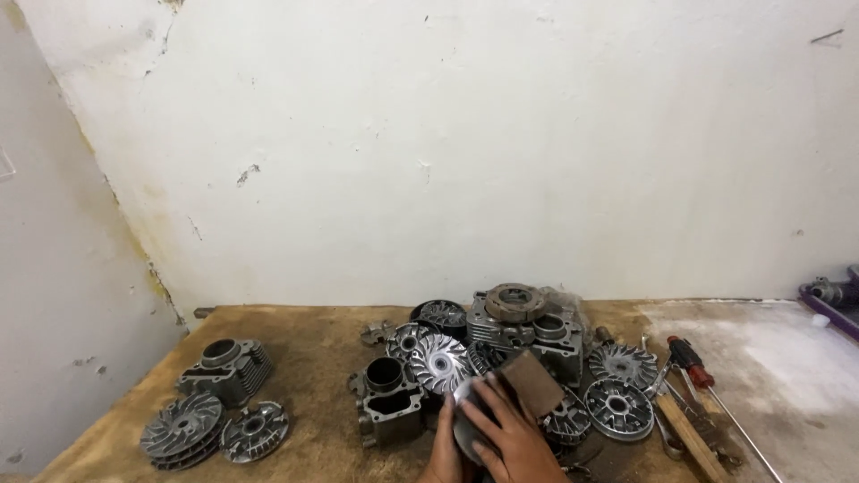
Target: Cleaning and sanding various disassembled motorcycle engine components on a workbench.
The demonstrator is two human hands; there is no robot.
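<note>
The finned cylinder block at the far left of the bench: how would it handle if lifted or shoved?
The cylinder block looks like solid cast metal, so probably heavy for its size and rigid. It sits on a broad base on the rough wooden bench, so it should slide rather than roll or tip. Its fins may offer fingers some grip.
</note>
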